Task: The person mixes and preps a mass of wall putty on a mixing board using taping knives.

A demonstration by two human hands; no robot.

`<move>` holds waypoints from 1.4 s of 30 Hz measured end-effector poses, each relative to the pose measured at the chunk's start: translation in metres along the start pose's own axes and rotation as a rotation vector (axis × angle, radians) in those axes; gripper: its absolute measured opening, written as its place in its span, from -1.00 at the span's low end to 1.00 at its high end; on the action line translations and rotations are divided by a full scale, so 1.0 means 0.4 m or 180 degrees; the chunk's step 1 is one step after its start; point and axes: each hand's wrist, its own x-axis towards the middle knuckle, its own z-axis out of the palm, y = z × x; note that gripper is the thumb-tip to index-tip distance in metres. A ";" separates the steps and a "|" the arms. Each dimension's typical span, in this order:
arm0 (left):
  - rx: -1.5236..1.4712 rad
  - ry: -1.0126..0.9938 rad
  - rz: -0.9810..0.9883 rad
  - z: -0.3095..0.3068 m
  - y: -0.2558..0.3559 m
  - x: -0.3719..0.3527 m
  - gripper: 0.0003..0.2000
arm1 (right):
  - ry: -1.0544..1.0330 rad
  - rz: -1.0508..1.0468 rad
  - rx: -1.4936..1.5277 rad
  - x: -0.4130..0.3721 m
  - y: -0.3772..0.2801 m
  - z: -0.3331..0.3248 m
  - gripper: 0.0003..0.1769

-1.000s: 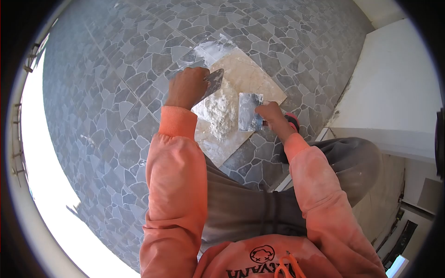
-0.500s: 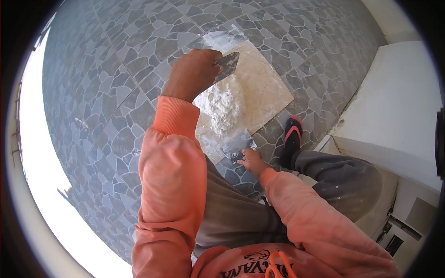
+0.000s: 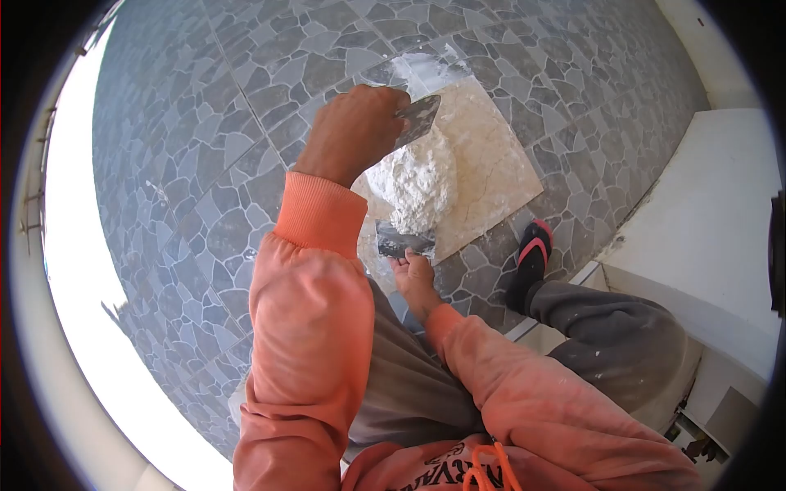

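Observation:
A mound of white, lumpy plaster-like paste [image 3: 416, 182] sits on a beige board [image 3: 495, 168] on the floor. My left hand [image 3: 354, 129] is closed around a metal scraper [image 3: 420, 119], whose smeared blade hangs over the far side of the mound. On the near side, my right hand [image 3: 413, 274] grips a wide flat scraper [image 3: 396, 240]. That blade lies at the mound's near edge, seemingly against the paste. The handles of both tools are mostly hidden by my fingers.
Grey stone-patterned tiles [image 3: 229, 204] surround the board. A white smear [image 3: 430, 72] marks the floor beyond it. My foot in a black and red sandal [image 3: 534, 250] stands to the right, near a white ledge [image 3: 696, 188].
My right hand has moved left and slightly up, bringing its scraper to the mound's near edge. My left hand and its scraper stay over the far side. The view has shifted a little.

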 end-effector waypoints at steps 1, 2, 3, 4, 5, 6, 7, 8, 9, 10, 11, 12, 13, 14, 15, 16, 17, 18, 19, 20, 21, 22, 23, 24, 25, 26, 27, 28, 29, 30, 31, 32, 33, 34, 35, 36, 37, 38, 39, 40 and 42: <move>0.0001 -0.0011 0.0001 0.012 -0.004 0.002 -0.75 | -0.0091 0.0047 0.0027 0.009 -0.004 0.000 -0.77; 0.0002 -0.0021 0.0002 0.023 -0.008 0.003 -0.75 | -0.0183 0.0094 0.0054 0.019 -0.007 0.000 -0.77; 0.0032 -0.0132 0.0040 0.032 -0.013 0.005 -0.75 | -0.0275 0.0137 0.0087 0.024 -0.012 0.004 -0.77; 0.0063 -0.0250 0.0083 0.040 -0.019 0.007 -0.75 | -0.0183 0.0093 0.0050 0.027 -0.015 0.007 -0.77; 0.0097 -0.0366 0.0121 0.051 -0.025 0.010 -0.76 | -0.0092 0.0052 0.0011 0.030 -0.017 0.012 -0.77; 0.0138 -0.0424 0.0094 0.069 -0.035 0.014 -0.79 | -0.0001 0.0016 -0.0026 0.029 -0.020 0.021 -0.77; 0.0162 -0.0509 0.0115 0.080 -0.040 0.015 -0.79 | -0.0046 -0.0005 0.0009 0.011 -0.026 0.039 -0.77; 0.0183 -0.0599 0.0132 0.091 -0.046 0.015 -0.79 | -0.0085 -0.0024 0.0041 -0.008 -0.033 0.053 -0.76; 0.0205 -0.0688 0.0152 0.101 -0.051 0.016 -0.80 | -0.0124 -0.0046 0.0076 -0.014 -0.037 0.057 -0.75; 0.0225 -0.0703 0.0167 0.112 -0.056 0.017 -0.79 | -0.0145 -0.0097 0.0003 -0.018 -0.040 0.062 -0.75; 0.0192 -0.0673 0.0180 0.123 -0.061 0.019 -0.79 | -0.0164 -0.0151 -0.0069 -0.022 -0.043 0.066 -0.75; 0.0154 -0.0641 0.0192 0.136 -0.067 0.022 -0.79 | -0.0182 -0.0208 -0.0144 -0.026 -0.048 0.071 -0.75; 0.0111 -0.0611 0.0201 0.152 -0.073 0.026 -0.78 | -0.0191 -0.0240 -0.0246 -0.031 -0.055 0.075 -0.75; 0.0136 -0.0605 0.0238 0.168 -0.079 0.028 -0.78 | -0.0195 -0.0270 -0.0352 -0.036 -0.061 0.078 -0.76; 0.0163 -0.0600 0.0271 0.177 -0.078 0.029 -0.78 | -0.0200 -0.0297 -0.0460 -0.040 -0.067 0.082 -0.76; 0.0190 -0.0593 0.0301 0.184 -0.081 0.032 -0.77 | -0.0262 -0.0304 -0.0480 -0.043 -0.074 0.088 -0.75; 0.0190 -0.0629 0.0346 0.190 -0.085 0.033 -0.77 | -0.0321 -0.0310 -0.0499 -0.046 -0.081 0.093 -0.73; 0.0191 -0.0667 0.0393 0.193 -0.084 0.033 -0.77 | -0.0379 -0.0316 -0.0516 -0.048 -0.087 0.097 -0.71; 0.0189 -0.0704 0.0444 0.195 -0.082 0.032 -0.77 | -0.0460 -0.0342 -0.0570 -0.051 -0.092 0.104 -0.71; 0.0187 -0.0758 0.0429 0.195 -0.079 0.033 -0.78 | -0.0543 -0.0371 -0.0625 -0.053 -0.098 0.113 -0.71; 0.0186 -0.0810 0.0420 0.198 -0.079 0.035 -0.78 | -0.0628 -0.0404 -0.0677 -0.058 -0.105 0.122 -0.71; 0.0187 -0.0854 0.0409 0.200 -0.078 0.037 -0.78 | -0.0651 -0.0425 -0.0702 -0.064 -0.113 0.131 -0.71; 0.0174 -0.0847 0.0431 0.202 -0.077 0.037 -0.78 | -0.0680 -0.0449 -0.0727 -0.071 -0.122 0.141 -0.71; 0.0162 -0.0838 0.0451 0.205 -0.078 0.035 -0.78 | -0.0712 -0.0470 -0.0753 -0.074 -0.130 0.151 -0.72; 0.0153 -0.0829 0.0465 0.208 -0.079 0.033 -0.78 | -0.0708 -0.0499 -0.0884 -0.076 -0.139 0.163 -0.71; 0.0126 -0.0851 0.0431 0.213 -0.081 0.031 -0.77 | -0.0704 -0.0522 -0.1016 -0.077 -0.149 0.174 -0.70; 0.0098 -0.0879 0.0396 0.219 -0.081 0.029 -0.77 | -0.0693 -0.0544 -0.1147 -0.083 -0.158 0.188 -0.69; 0.0069 -0.0905 0.0361 0.224 -0.083 0.029 -0.77 | -0.0677 -0.0536 -0.1215 -0.088 -0.168 0.202 -0.69; 0.0075 -0.0927 0.0412 0.231 -0.086 0.030 -0.77 | -0.0654 -0.0527 -0.1282 -0.093 -0.178 0.215 -0.68; 0.0079 -0.0954 0.0465 0.239 -0.088 0.030 -0.77 | -0.0626 -0.0520 -0.1347 -0.096 -0.185 0.225 -0.67; 0.0083 -0.0981 0.0520 0.245 -0.091 0.033 -0.77 | -0.0647 -0.0524 -0.1393 -0.097 -0.192 0.236 -0.67; 0.0025 -0.0981 0.0545 0.254 -0.092 0.035 -0.77 | -0.0669 -0.0531 -0.1439 -0.097 -0.199 0.247 -0.67; -0.0033 -0.0983 0.0569 0.261 -0.087 0.034 -0.77 | -0.0688 -0.0538 -0.1484 -0.095 -0.206 0.255 -0.67; -0.0092 -0.0986 0.0591 0.266 -0.083 0.036 -0.77 | -0.0726 -0.0511 -0.1447 -0.095 -0.211 0.262 -0.67; -0.0105 -0.1023 0.0639 0.272 -0.078 0.038 -0.77 | -0.0761 -0.0483 -0.1409 -0.095 -0.217 0.266 -0.67; -0.0119 -0.1061 0.0690 0.280 -0.072 0.040 -0.77 | -0.0795 -0.0455 -0.1368 -0.099 -0.222 0.274 -0.67; -0.0134 -0.1101 0.0740 0.290 -0.066 0.044 -0.77 | -0.0828 -0.0495 -0.1471 -0.102 -0.229 0.282 -0.68; -0.0084 -0.1200 0.0723 0.302 -0.058 0.046 -0.78 | -0.0858 -0.0535 -0.1572 -0.105 -0.237 0.288 -0.69; -0.0083 -0.1126 0.0739 0.313 -0.054 0.047 -0.79 | -0.0884 -0.0573 -0.1675 -0.112 -0.244 0.292 -0.70; -0.0083 -0.1046 0.0749 0.322 -0.052 0.049 -0.80 | -0.0903 -0.0694 -0.1826 -0.120 -0.252 0.297 -0.72; -0.0159 -0.0921 0.0671 0.339 -0.047 0.049 -0.81 | -0.0950 -0.0941 -0.2134 -0.139 -0.269 0.306 -0.76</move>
